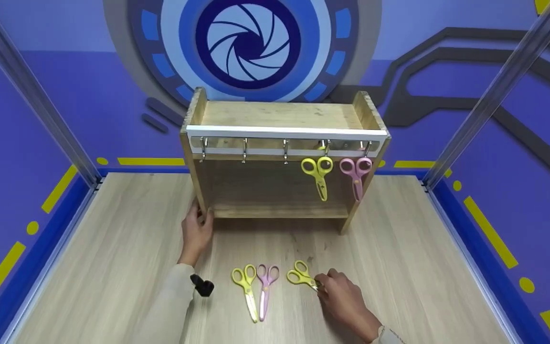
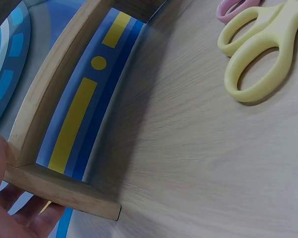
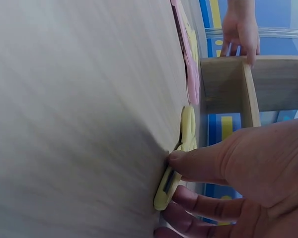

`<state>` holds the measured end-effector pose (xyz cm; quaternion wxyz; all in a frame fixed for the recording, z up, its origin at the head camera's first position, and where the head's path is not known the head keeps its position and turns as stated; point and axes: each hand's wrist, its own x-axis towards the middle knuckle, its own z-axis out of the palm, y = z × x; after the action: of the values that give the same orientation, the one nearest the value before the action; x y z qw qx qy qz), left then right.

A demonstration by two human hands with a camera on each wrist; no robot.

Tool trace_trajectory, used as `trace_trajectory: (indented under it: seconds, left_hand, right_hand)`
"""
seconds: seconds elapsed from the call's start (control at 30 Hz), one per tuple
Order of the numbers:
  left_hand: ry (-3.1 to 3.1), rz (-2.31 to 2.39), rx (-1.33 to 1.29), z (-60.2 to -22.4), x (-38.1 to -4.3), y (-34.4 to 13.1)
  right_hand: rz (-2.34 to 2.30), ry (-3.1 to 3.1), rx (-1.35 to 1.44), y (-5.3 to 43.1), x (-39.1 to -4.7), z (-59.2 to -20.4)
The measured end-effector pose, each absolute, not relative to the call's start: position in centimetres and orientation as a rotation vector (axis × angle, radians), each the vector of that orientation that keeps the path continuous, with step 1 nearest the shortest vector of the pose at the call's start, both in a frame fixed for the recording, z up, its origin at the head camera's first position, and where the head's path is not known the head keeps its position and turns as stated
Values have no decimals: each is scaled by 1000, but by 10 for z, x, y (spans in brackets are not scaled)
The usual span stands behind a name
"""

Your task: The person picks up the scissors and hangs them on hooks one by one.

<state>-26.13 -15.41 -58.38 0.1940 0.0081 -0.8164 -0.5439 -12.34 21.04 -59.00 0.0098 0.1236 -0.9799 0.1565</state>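
Observation:
My left hand (image 1: 197,234) grips the lower left side panel of a wooden rack (image 1: 280,113), thumb at the front edge and fingers around the outer side. In front of the rack, my right hand (image 1: 344,298) pinches yellow scissors (image 1: 306,279) by the blade end, handles pointing away toward the rack. The right wrist view shows the thumb on one face of these scissors (image 3: 165,191), low against the tabletop. Left of them lie another pair of yellow scissors (image 1: 247,288) and a pair of pink scissors (image 1: 265,289), side by side with handles toward the rack.
A white rail (image 1: 265,131) with several metal hooks runs across the rack's front. Yellow scissors (image 1: 321,181) and pink scissors (image 1: 357,179) hang from its two right-hand hooks; the other hooks are bare. Blue-purple printed walls and metal posts (image 1: 490,95) border the wooden table (image 1: 399,248).

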Motion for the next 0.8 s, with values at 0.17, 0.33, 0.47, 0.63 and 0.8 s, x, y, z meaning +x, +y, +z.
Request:
trace_trajectory:
  seconds: [0.17, 0.33, 0.47, 0.63, 0.8]
  left_hand:
    - [-2293, -1535, 27, -584, -261, -154]
    - [-2293, -1538, 28, -583, -260, -154]
    - [-2287, -1544, 18, -584, -259, -154]
    - [-2283, -1549, 16, -586, -259, -155]
    - [-2289, -1553, 24, -584, -260, -154]
  right_hand:
    - [439, -3048, 361, 215, -128, -591]
    - [410, -3016, 358, 219, -132, -593]
    - [412, -3014, 367, 220, -133, -594]
    - [443, -3009, 341, 220, -135, -596]
    - [509, -3027, 259, 219, -137, -596]
